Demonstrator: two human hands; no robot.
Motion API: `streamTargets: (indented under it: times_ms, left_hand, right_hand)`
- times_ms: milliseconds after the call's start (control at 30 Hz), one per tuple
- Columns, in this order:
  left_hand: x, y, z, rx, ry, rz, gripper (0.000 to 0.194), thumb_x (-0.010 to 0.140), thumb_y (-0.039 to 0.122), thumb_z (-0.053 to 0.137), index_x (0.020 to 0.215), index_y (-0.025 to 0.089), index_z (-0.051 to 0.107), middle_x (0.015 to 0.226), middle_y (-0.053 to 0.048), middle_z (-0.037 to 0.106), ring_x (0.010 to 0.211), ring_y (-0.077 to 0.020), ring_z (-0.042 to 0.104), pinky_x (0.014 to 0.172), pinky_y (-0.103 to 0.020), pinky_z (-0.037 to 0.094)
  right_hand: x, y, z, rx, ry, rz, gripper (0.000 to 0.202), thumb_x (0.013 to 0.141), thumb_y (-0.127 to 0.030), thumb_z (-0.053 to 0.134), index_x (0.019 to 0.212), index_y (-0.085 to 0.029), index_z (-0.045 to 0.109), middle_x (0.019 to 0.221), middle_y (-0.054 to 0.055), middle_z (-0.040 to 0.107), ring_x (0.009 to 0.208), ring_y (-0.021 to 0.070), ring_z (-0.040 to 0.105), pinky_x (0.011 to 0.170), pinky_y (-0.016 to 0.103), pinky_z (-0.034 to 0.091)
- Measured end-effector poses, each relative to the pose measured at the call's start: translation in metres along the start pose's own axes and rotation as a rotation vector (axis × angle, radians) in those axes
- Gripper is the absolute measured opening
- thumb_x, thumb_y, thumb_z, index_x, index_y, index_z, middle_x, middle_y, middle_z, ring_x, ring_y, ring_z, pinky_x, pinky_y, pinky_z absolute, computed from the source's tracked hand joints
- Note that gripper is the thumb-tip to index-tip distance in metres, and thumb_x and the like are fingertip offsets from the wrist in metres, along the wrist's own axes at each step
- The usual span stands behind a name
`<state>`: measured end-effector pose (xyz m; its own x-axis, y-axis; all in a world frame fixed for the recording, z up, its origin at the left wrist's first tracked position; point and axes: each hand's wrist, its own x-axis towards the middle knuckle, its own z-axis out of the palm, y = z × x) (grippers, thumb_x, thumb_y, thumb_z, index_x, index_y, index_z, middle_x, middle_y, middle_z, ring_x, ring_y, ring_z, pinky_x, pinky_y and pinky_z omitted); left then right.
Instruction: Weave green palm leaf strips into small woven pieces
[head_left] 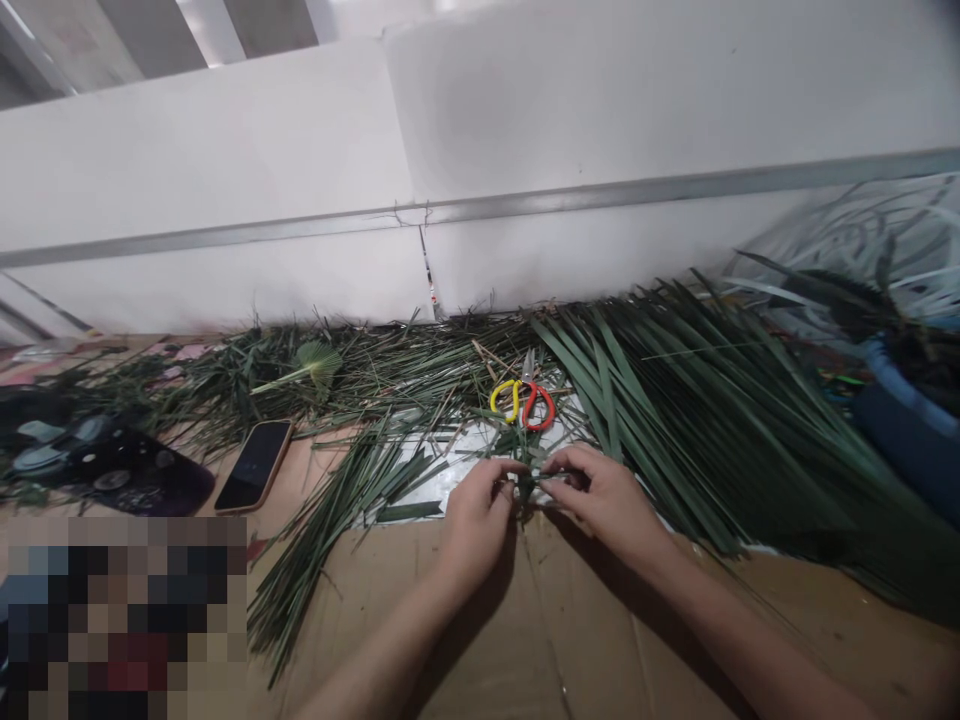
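Observation:
My left hand and my right hand meet in the middle of the view, fingertips close together. Between them is a small green woven leaf piece, pinched from both sides. Its finer shape is partly hidden by my fingers. Just beyond it lie scissors with one yellow and one red handle, blades pointing away. Long green leaf strips fan out to the right of my right hand. A bundle of narrower strips lies left of my left hand.
A phone and a dark bottle lie at the left. Cardboard lies under my forearms. Cut leaves pile along the white wall. A blue container stands at the right, near clear plastic.

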<state>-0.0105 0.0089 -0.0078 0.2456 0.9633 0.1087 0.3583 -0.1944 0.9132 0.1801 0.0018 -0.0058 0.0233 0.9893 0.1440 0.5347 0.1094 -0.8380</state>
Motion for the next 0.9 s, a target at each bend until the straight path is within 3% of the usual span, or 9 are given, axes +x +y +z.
streamTargets:
  times_ms: [133,200,467,600,900]
  left_hand:
    - [0.004,0.003,0.002,-0.383,-0.004,-0.238,0.024,0.087,0.022,0.056,0.106,0.017,0.070,0.074,-0.001,0.063,0.066,-0.0154,0.059,0.066,-0.028,0.048]
    - [0.005,0.007,0.002,-0.527,-0.005,-0.293,0.024,0.084,0.024,0.060,0.105,0.015,0.069,0.068,0.000,0.059,0.061,-0.0135,0.056,0.061,-0.025,0.047]
    - [0.004,0.009,0.000,-0.855,0.046,-0.412,0.032,0.075,0.028,0.076,0.105,0.018,0.069,0.066,0.003,0.057,0.056,-0.0097,0.053,0.055,-0.020,0.046]
    - [0.004,0.009,0.003,-0.946,0.078,-0.423,0.036,0.071,0.026,0.081,0.103,0.015,0.069,0.072,0.003,0.059,0.055,-0.0075,0.053,0.056,-0.020,0.046]
    - [0.006,0.007,0.006,-1.080,0.158,-0.429,0.040,0.064,0.022,0.085,0.100,0.014,0.071,0.062,0.004,0.058,0.052,-0.0071,0.051,0.062,-0.023,0.051]
  right_hand:
    - [0.000,0.004,0.003,0.138,-0.023,0.007,0.017,0.081,-0.035,0.065,0.090,-0.023,0.074,0.091,0.005,0.072,0.077,0.0225,0.064,0.072,0.035,0.049]
    - [0.000,0.006,0.005,0.207,-0.027,0.003,0.020,0.081,-0.036,0.066,0.094,-0.022,0.075,0.095,0.006,0.074,0.085,0.0253,0.068,0.077,0.037,0.051]
    - [-0.001,0.001,0.006,0.160,-0.023,-0.045,0.017,0.087,-0.036,0.065,0.088,-0.025,0.078,0.097,0.005,0.078,0.094,0.0269,0.070,0.086,0.039,0.050]
    - [-0.002,-0.001,0.005,0.195,-0.005,-0.044,0.019,0.087,-0.038,0.066,0.091,-0.024,0.079,0.095,0.005,0.078,0.092,0.0261,0.070,0.086,0.038,0.051]
    - [-0.007,-0.007,0.006,0.203,0.032,-0.090,0.018,0.090,-0.035,0.065,0.094,-0.025,0.079,0.096,0.005,0.080,0.092,0.0261,0.072,0.086,0.039,0.053]
